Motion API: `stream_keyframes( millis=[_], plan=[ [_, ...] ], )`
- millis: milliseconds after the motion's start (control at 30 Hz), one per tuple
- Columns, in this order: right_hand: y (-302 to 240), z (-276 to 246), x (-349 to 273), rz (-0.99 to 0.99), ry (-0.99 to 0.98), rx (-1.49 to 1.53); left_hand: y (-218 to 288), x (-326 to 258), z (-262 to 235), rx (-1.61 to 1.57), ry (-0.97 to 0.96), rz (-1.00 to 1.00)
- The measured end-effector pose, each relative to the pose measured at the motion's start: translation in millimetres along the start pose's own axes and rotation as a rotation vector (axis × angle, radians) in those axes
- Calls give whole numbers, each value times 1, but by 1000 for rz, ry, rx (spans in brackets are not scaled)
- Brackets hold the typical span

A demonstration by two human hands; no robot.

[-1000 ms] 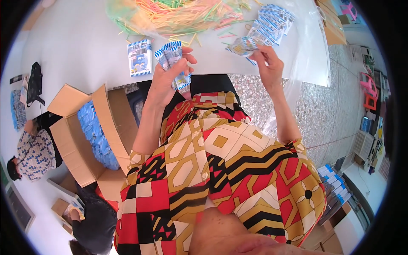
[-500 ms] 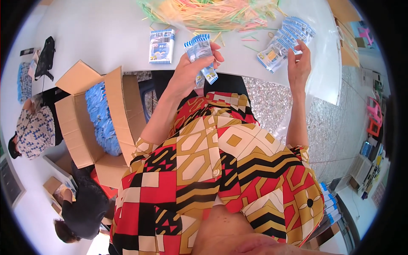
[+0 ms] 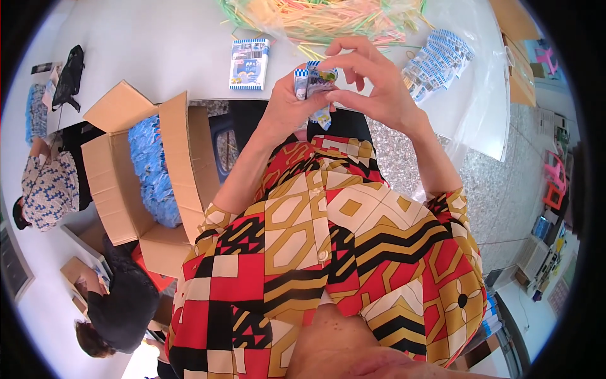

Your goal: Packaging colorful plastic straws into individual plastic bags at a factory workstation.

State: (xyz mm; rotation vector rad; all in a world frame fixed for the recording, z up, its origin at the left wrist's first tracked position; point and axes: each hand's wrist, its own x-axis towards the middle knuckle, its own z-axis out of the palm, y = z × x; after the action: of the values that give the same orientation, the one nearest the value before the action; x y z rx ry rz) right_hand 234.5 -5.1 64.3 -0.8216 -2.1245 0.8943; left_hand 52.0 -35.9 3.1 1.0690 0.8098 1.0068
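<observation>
My left hand [image 3: 281, 112] is closed around a few small blue-and-white packets [image 3: 322, 119] above the table's near edge. My right hand [image 3: 379, 85] meets them from the right, its thumb and forefinger curled onto the uppermost packet [image 3: 323, 77] and the other fingers raised. Fingers hide part of the packets. To the left on the table lies a flat blue-and-white packet [image 3: 248, 64]. Beyond my right hand, a fanned row of similar packets [image 3: 440, 62] rests on the table.
Pastel sticks [image 3: 328, 22] lie heaped on clear plastic at the far side of the white table [image 3: 151, 57]. An open cardboard box [image 3: 113, 189] of blue packets [image 3: 153, 174] stands at left. Two other people [image 3: 57, 189] work farther left. Clear plastic film [image 3: 480, 88] hangs at right.
My right hand has left the fanned packets and come over to the left hand, where it touches the held packets. The view has shifted slightly.
</observation>
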Motion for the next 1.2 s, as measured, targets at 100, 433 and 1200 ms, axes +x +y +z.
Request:
stream_keyframes(
  millis=[100, 433, 1200],
  plan=[
    [2, 1, 3, -171, -34, -213, 4, -1, -2, -80, -24, 1],
    [-1, -6, 14, -365, 14, -393, -4, -2, -4, 61, 43, 68],
    [-5, -13, 24, -293, -74, -217, 9, -10, -3, -6, -12, 27]
  ],
)
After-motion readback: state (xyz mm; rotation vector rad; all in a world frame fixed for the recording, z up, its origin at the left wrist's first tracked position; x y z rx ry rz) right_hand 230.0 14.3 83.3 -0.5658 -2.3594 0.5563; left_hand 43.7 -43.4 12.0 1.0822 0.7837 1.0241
